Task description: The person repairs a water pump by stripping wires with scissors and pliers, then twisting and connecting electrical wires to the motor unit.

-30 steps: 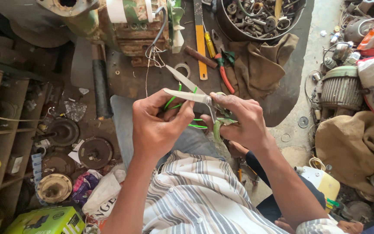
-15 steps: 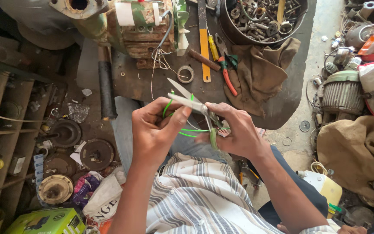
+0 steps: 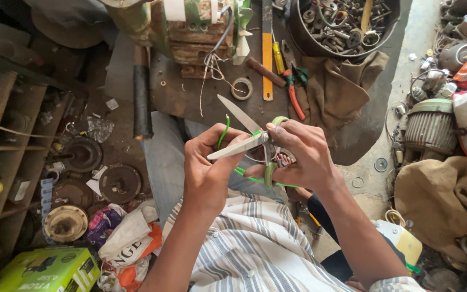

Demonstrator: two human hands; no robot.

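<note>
The right hand (image 3: pixel 304 154) closed its grip around one pair of green-handled steel scissors (image 3: pixel 249 141), two smooth blades spread open. The left hand (image 3: pixel 206 167) pinched one thin green plastic-coated wire (image 3: pixel 224 131), curving up just beside the blades.

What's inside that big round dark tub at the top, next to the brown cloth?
The tub holds a jumble of metal scrap: rings, washers, bolts, bent wire and a yellowish handle. The heap hides whatever lies deeper, and the picture's edge cuts off the far side.
</note>
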